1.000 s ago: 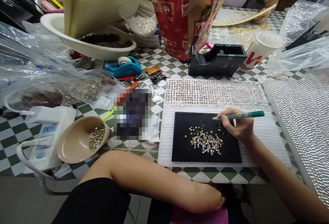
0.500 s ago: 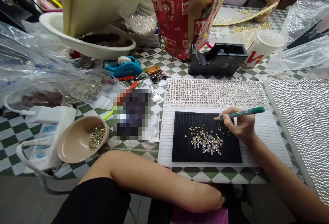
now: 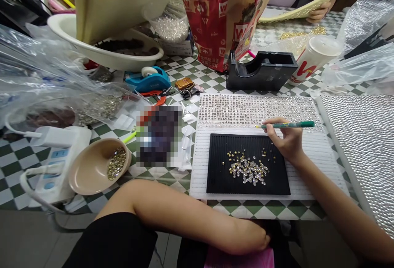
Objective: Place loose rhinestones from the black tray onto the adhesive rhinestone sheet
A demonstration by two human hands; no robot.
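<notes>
My right hand (image 3: pixel 286 140) is closed on a green pick-up pen (image 3: pixel 286 124), held level with its tip pointing left over the lower rows of rhinestones set in the white ridged board (image 3: pixel 200 165). Just below the hand lies a black ribbed tray (image 3: pixel 221 177) with a heap of loose rhinestones (image 3: pixel 248 169). My left forearm crosses in front of the table edge, and my left hand (image 3: pixel 257 239) hangs below the edge over something pink; its fingers are hidden.
A tan bowl of gold stones (image 3: pixel 98 170), a power strip (image 3: pixel 52 165) and plastic bags sit at the left. Behind the board stand a black tape dispenser (image 3: pixel 261 71), a blue tape dispenser (image 3: pixel 149 80), a red bag (image 3: pixel 221 13) and a paper cup (image 3: pixel 314 58). Another person's hand (image 3: pixel 318 12) holds a card far back.
My right hand has lifted the pen from the top edge of the black tray up to the rows of set stones. The person at the back raised their card.
</notes>
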